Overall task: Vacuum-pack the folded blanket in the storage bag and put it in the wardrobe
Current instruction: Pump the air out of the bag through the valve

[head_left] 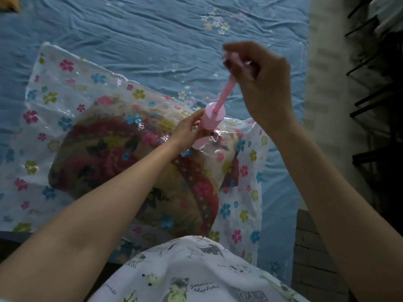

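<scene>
A clear storage bag (54, 101) printed with coloured flowers lies on the bed. Inside it sits the folded blanket (113, 166), red and beige with dark leaves. A pink hand pump (212, 117) stands upright on the bag's valve near the bag's right side. My left hand (188, 129) grips the pump's cylinder. My right hand (259, 81) is raised above it and grips the handle at the top of the pulled-out pink rod (225, 92). The handle itself is blurred and mostly hidden by my fingers.
The bed is covered by a wrinkled blue sheet (152, 35) with small flower and star prints. Beyond the bed's right edge lies a pale strip of floor (322, 83), with dark rack bars (375, 88) further right. My white printed shirt (196, 273) fills the bottom.
</scene>
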